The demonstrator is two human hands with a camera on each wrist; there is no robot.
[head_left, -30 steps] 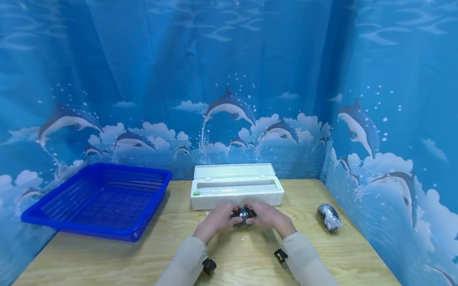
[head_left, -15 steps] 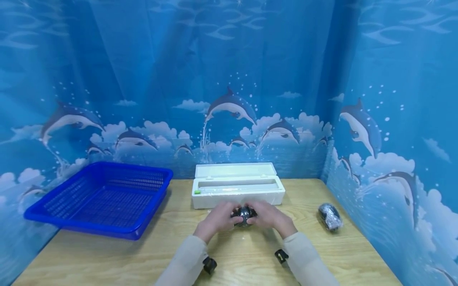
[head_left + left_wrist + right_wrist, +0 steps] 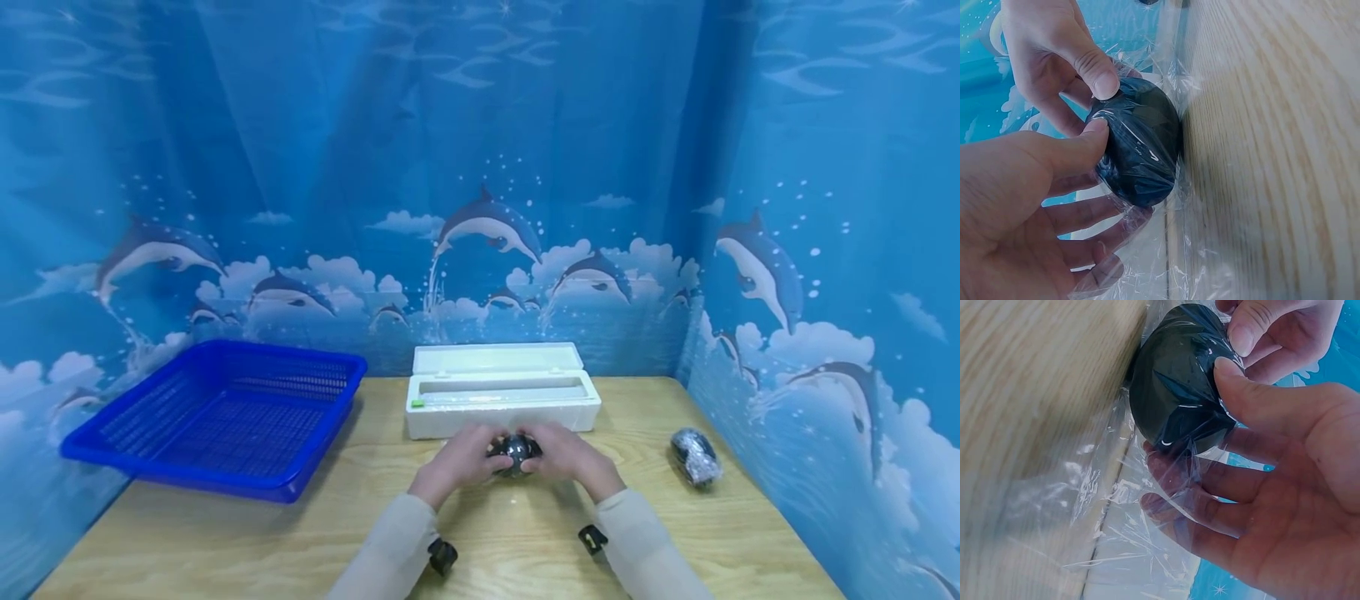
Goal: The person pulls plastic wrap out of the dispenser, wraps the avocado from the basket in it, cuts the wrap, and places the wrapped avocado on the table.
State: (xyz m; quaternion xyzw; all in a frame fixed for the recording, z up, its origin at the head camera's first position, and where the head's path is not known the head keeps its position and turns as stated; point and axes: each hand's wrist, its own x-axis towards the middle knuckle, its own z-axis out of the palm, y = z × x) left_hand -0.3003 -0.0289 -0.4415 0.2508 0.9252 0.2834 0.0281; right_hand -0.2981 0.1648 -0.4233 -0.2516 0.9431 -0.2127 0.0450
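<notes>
A dark, smooth, rounded object wrapped in clear plastic film [image 3: 516,451] is between my two hands, low over the wooden table. My left hand [image 3: 467,456] grips one side of it, the thumb pressing on the wrapped surface. From the other side my right hand [image 3: 562,454] holds it, its thumb close to the left thumb. Loose clear film [image 3: 1138,544] spreads around the fingers in both wrist views. Just behind the hands stands a long white cling film box [image 3: 502,422], its lid [image 3: 498,358] raised and a small green piece at its left end.
A blue plastic basket [image 3: 288,483] stands on the left of the wooden table [image 3: 517,558]. Another dark rounded object in shiny clear film [image 3: 696,457] lies near the right edge. A blue dolphin-printed curtain [image 3: 360,208] encloses the back and sides.
The head view has shifted slightly, so everything appears a little further right. Both hands keep their hold on the wrapped dark object with hardly any visible movement.
</notes>
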